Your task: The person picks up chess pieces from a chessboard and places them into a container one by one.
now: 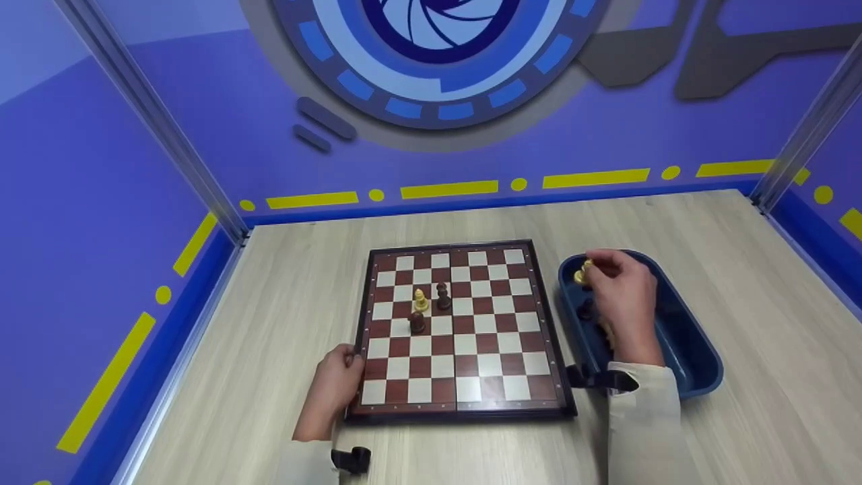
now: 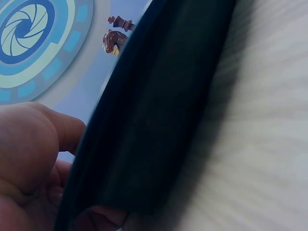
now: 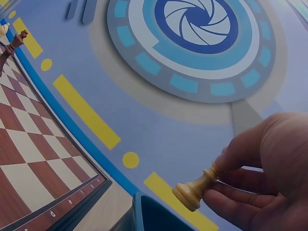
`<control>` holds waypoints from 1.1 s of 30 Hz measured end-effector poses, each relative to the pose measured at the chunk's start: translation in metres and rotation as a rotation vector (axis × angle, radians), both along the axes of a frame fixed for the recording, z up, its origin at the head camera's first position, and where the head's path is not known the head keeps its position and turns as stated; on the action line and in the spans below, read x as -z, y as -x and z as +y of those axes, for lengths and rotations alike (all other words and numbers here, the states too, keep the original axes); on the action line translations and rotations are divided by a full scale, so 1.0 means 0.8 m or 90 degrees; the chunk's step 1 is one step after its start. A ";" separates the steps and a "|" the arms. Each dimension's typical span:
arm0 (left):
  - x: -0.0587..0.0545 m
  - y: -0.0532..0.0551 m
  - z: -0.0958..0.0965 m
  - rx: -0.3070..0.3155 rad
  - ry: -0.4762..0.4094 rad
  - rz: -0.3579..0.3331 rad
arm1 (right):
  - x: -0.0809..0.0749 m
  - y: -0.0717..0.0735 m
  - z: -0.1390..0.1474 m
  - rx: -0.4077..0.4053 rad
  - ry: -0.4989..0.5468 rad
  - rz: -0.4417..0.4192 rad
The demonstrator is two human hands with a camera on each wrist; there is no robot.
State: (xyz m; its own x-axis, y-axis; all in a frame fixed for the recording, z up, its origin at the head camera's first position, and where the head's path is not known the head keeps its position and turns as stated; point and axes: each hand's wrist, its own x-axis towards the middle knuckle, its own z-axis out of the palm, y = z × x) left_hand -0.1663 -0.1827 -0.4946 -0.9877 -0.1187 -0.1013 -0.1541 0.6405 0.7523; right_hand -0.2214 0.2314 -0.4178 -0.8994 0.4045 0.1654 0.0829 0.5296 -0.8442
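My right hand (image 1: 623, 289) pinches a cream chess piece (image 3: 192, 190) between thumb and fingers, over the far left part of a blue tub (image 1: 687, 337). The piece tilts with its base outward; my fingers hide its top. My left hand (image 1: 337, 377) holds the left edge of the chessboard (image 1: 458, 414) near its front corner, thumb at the rim and fingertips showing below it in the left wrist view. Three pieces stand left of the board's middle: a dark king (image 1: 443, 296), a cream piece (image 1: 420, 300) and a dark knight (image 1: 417, 323).
Dark and cream pieces lie inside the tub, partly hidden under my right hand; one dark piece (image 1: 586, 310) shows. The tub stands just right of the board on a wooden table (image 1: 289, 283). Blue walls (image 1: 431, 162) enclose the back and sides.
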 end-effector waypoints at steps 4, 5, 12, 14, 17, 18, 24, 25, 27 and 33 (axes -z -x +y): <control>0.000 0.000 0.000 0.000 -0.001 0.001 | 0.001 0.000 0.000 0.002 -0.005 -0.005; 0.000 0.000 0.000 0.000 -0.002 0.001 | 0.002 0.000 0.001 0.004 -0.008 -0.005; 0.000 0.001 0.000 0.002 0.001 -0.002 | 0.003 0.001 0.000 0.009 -0.020 0.012; 0.000 0.001 0.000 0.002 0.003 -0.004 | 0.003 0.001 -0.001 0.005 -0.020 0.014; 0.000 0.001 0.000 0.002 0.006 -0.005 | 0.003 0.000 -0.004 -0.003 -0.015 0.016; -0.001 0.001 0.000 0.002 0.008 -0.004 | 0.003 -0.001 -0.005 -0.006 -0.014 0.016; -0.002 0.001 0.000 0.000 0.013 -0.007 | 0.002 0.000 -0.008 -0.010 -0.013 0.013; -0.002 0.001 0.001 -0.001 0.012 -0.008 | 0.001 0.000 -0.009 -0.011 -0.015 0.010; -0.002 0.001 0.001 -0.003 0.011 -0.009 | 0.000 0.000 -0.009 -0.013 -0.020 0.004; -0.002 0.001 0.002 -0.007 0.007 -0.016 | 0.000 0.002 -0.017 -0.030 -0.027 0.004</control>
State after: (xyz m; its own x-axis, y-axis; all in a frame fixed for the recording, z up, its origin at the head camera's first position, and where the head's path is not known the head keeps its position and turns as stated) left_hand -0.1674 -0.1813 -0.4932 -0.9836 -0.1306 -0.1241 -0.1794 0.6471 0.7410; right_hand -0.2228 0.2175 -0.4174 -0.9162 0.3539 0.1881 0.0510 0.5684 -0.8212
